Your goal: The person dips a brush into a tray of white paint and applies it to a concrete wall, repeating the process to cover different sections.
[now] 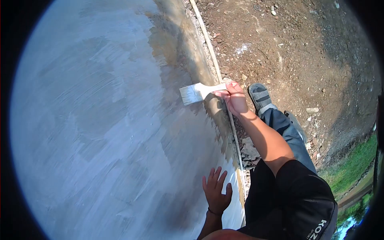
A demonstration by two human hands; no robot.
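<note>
My right hand [235,97] is closed around the pale handle of a flat paintbrush [203,91]. The brush points left, and its wide bristles look coated in whitish paint. They lie over the darker, brownish lower band of a wall [100,120], whose larger part bears streaky grey-white paint. Whether the bristles touch the surface I cannot tell. Lower in the view, my left hand [218,194] is open with its fingers spread, in front of the painted wall near its bottom edge. It holds nothing, and contact with the wall is unclear.
A thin pale pole or pipe [208,42] runs along the foot of the wall. Brown soil [296,52] with stones and rubble lies to the right. My sandalled foot [261,98] stands close to the pole. Green grass [352,164] shows at the far right.
</note>
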